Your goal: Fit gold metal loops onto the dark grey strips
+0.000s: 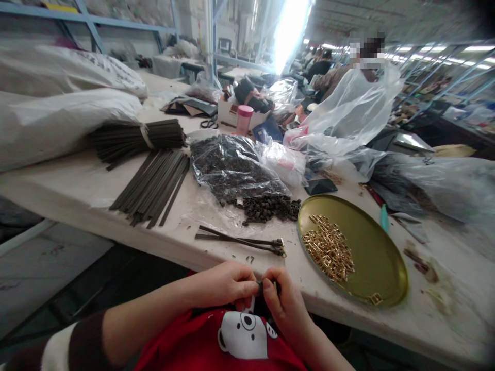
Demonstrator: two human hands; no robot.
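My left hand (222, 283) and my right hand (284, 301) meet close to my chest, below the table's front edge. Both pinch one small dark strap piece (261, 286), mostly hidden by the fingers. Just beyond them on the table lie finished dark straps with gold buckles (247, 241). A round gold tray (371, 257) to the right holds a heap of gold buckles (328, 248). Small dark loops (268, 207) spill from a clear bag (232, 167).
Loose dark strips (152, 186) and a tied bundle of strips (135, 138) lie at the left. Large white sacks (58, 108) fill the far left. Clear plastic bags (348, 111), a pink cup (244, 118) and a person sit beyond. A teal tool (384, 217) lies by the tray.
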